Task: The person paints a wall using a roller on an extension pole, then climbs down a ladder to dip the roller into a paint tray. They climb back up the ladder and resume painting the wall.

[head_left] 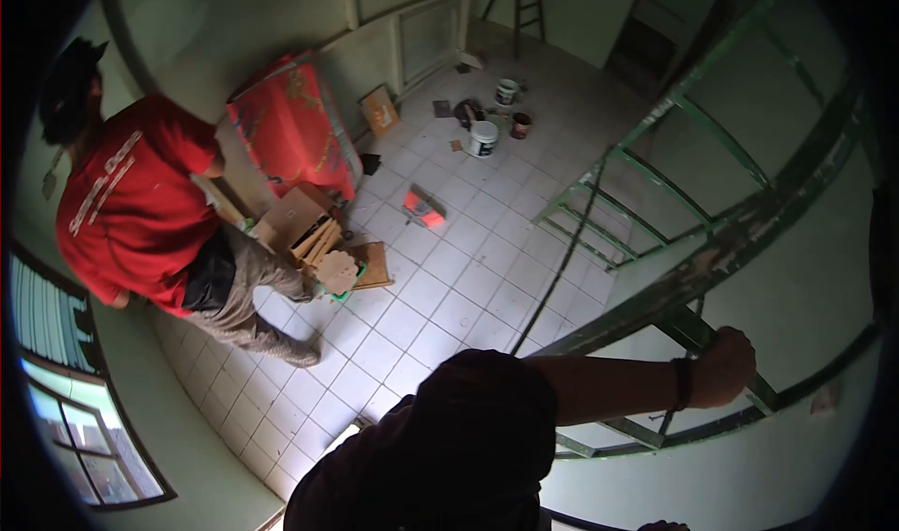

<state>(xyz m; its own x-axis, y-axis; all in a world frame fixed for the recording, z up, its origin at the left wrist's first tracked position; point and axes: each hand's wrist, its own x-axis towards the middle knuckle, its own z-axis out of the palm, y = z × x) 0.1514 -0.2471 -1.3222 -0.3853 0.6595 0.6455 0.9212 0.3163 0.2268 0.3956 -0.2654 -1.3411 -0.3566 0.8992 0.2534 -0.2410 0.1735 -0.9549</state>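
My left hand (723,367), with a dark band at the wrist, is closed round a rung of a green wooden ladder (688,327). The ladder's paint is worn and its rails curve across the right side of the view. My left arm stretches out over it from a dark sleeve. At the bottom edge, only a dark sliver of what seems to be my right hand (663,526) shows, its fingers hidden. A dark cord or pole (567,259) slants down beside the ladder.
A person in a red shirt (140,199) stands at left beside cardboard and wood pieces (314,231). A red sheet-covered object (295,128) leans on the wall. Paint buckets (483,140) and an orange-and-grey item (424,207) lie on the tiled floor. Another ladder (529,11) stands far back.
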